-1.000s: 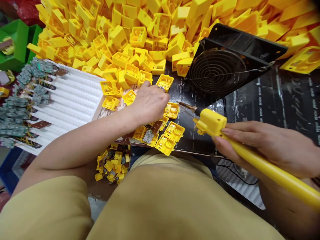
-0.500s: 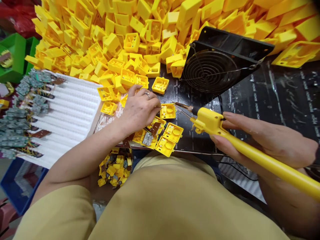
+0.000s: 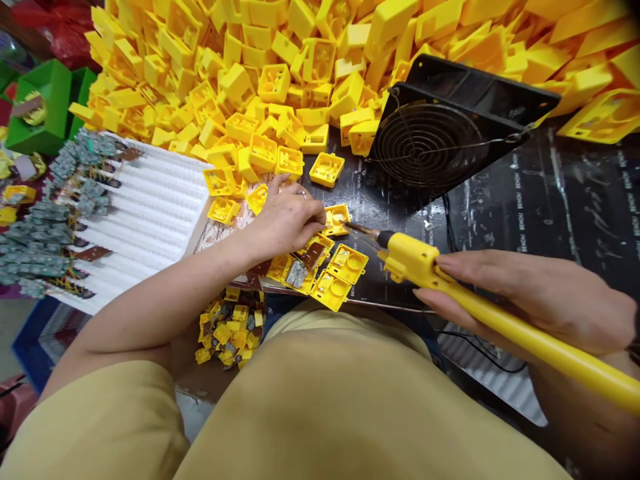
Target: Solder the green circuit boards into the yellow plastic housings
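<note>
My right hand [image 3: 530, 300] is closed around a yellow soldering iron [image 3: 413, 257]. The iron's dark tip reaches the inside of a small yellow plastic case [image 3: 337, 219]. My left hand [image 3: 295, 217], a ring on one finger, has its fingers bent together at the left side of that case and seems to grip its edge; the fingertips are partly hidden. Just below the left hand lie more open yellow cases, one with a brown board [image 3: 313, 255] and a grey part [image 3: 297, 273] on it. Two joined case halves [image 3: 340, 277] sit near the table edge.
A large heap of yellow cases [image 3: 240, 87] covers the back. A black fan [image 3: 430, 140] stands tilted on the black table [image 3: 530, 193]. Wired grey assemblies [image 3: 40, 233] lie on a white ribbed sheet [image 3: 155, 207] at left, near a green bin [image 3: 43, 107].
The soldering iron's tip has moved from just right of the small case into it, and the iron has turned slightly. My left hand stays beside the case. The view has shifted a little.
</note>
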{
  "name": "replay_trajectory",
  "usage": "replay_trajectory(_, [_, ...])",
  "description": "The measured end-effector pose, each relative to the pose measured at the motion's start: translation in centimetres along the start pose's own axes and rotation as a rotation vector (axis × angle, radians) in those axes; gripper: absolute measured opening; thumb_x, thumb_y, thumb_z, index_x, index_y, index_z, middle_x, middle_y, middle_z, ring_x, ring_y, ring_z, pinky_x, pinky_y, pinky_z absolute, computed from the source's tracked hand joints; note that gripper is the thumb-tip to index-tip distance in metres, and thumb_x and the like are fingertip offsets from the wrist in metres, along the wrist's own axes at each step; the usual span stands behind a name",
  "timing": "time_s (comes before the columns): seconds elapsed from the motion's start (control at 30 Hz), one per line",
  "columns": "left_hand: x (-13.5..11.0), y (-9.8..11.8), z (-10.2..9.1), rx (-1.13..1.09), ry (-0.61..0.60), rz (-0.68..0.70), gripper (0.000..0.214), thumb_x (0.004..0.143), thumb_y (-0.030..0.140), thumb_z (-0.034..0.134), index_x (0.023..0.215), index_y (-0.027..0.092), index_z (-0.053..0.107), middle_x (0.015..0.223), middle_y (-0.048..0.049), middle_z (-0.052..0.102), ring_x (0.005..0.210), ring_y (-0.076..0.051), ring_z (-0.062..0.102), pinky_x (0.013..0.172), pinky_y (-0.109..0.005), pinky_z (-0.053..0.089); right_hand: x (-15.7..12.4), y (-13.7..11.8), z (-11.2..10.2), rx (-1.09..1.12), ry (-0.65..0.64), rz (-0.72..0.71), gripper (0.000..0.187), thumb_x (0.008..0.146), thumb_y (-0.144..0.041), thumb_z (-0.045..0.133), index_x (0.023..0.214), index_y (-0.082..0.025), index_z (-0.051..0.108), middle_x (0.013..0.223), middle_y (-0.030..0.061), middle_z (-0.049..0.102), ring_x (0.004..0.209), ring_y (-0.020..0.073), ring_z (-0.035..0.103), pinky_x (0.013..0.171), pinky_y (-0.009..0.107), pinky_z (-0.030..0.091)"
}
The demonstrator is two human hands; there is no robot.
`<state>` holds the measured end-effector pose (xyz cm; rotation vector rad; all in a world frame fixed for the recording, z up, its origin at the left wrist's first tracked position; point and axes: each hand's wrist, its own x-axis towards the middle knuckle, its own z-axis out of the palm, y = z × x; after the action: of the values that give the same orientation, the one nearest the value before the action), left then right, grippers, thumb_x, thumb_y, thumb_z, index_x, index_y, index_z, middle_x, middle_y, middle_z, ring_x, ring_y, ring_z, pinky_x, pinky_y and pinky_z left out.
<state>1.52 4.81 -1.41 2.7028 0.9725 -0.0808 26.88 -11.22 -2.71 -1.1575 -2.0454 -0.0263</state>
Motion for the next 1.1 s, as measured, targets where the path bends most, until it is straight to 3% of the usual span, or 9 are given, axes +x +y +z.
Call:
replay_trajectory(0.07, [0.2,0.3,-0.3,0.028,-0.036,-0.022,0.020,0.088,0.024,0.056,0.084,0.021,0.075,0.087,-0.0060,0.074,0.103,-0.027,0.064,0.115,-0.062,0.027,0.7,0.0,0.0,0.058,-0.010,-0.127,0.019,0.089,-0.023,0.078,0.097,-0.017,0.062,0.076,0.0015,0.074,0.068,0.0112,0.072,0.072,0.015,0.060])
replay_trajectory(0.23, [1.5,1.1,-1.1,0.044,-0.132,-0.030,0.014,0.082,0.021,0.059,0.078,0.021,0.073,0.074,-0.0013,0.071,0.087,-0.022,0.064,0.109,-0.053,0.033,1.5,0.6,0.0,0.061,-0.063,-0.132,0.013,0.093,-0.025,0.073,0.093,-0.021,0.061,0.078,-0.0007,0.074,0.073,0.0113,0.073,0.074,0.016,0.062])
replay_trajectory(0.33, [2.4,1.4,-1.5,0.046,-0.196,-0.063,0.011,0.081,0.021,0.062,0.076,0.020,0.072,0.071,-0.0001,0.070,0.083,-0.020,0.065,0.106,-0.049,0.034,2.1,1.2,-0.3,0.059,-0.087,-0.176,0.021,0.087,-0.025,0.080,0.098,-0.019,0.063,0.085,0.0016,0.075,0.076,0.0113,0.072,0.074,0.016,0.061])
replay_trajectory(0.5, [2.8,1.4,-1.9,0.021,-0.224,-0.091,0.010,0.078,0.019,0.063,0.073,0.020,0.072,0.068,-0.0001,0.069,0.077,-0.019,0.066,0.098,-0.043,0.042,3.8,1.6,-0.6,0.078,-0.084,-0.245,0.016,0.089,-0.025,0.078,0.094,-0.020,0.064,0.080,0.0002,0.074,0.071,0.0108,0.072,0.072,0.016,0.061])
replay_trajectory(0.77, [3.1,1.4,-2.1,0.045,-0.234,-0.092,0.009,0.077,0.017,0.064,0.072,0.020,0.072,0.065,-0.0003,0.067,0.070,-0.019,0.064,0.087,-0.037,0.048,4.5,1.6,-0.9,0.188,-0.241,-0.081,0.002,0.096,-0.031,0.069,0.095,-0.030,0.069,0.091,-0.0063,0.075,0.081,0.0129,0.073,0.075,0.023,0.063])
replay_trajectory(0.83, [3.2,1.6,-2.1,0.057,-0.265,-0.133,0.009,0.076,0.016,0.065,0.074,0.020,0.073,0.067,-0.0013,0.068,0.070,-0.019,0.065,0.087,-0.038,0.048,5.1,1.9,-1.1,0.198,-0.283,-0.106,0.010,0.099,-0.033,0.066,0.091,-0.029,0.070,0.089,-0.0054,0.074,0.078,0.0113,0.072,0.072,0.022,0.061])
replay_trajectory(1.0, [3.3,1.7,-2.2,0.033,-0.254,-0.137,0.007,0.074,0.016,0.067,0.072,0.020,0.072,0.065,-0.0006,0.067,0.068,-0.019,0.064,0.086,-0.038,0.048,6.0,2.5,-2.1,0.171,-0.244,-0.262,0.005,0.098,-0.029,0.066,0.096,-0.024,0.066,0.088,-0.0033,0.073,0.076,0.0084,0.069,0.074,0.019,0.059])
replay_trajectory(1.1, [3.3,1.6,-2.1,0.041,-0.249,-0.126,0.006,0.074,0.017,0.067,0.069,0.019,0.071,0.064,-0.0006,0.066,0.066,-0.018,0.062,0.085,-0.039,0.049,5.0,3.0,-2.8,0.087,-0.208,-0.171,0.011,0.094,-0.034,0.073,0.099,-0.027,0.067,0.093,-0.0025,0.074,0.078,0.0102,0.070,0.076,0.023,0.061])
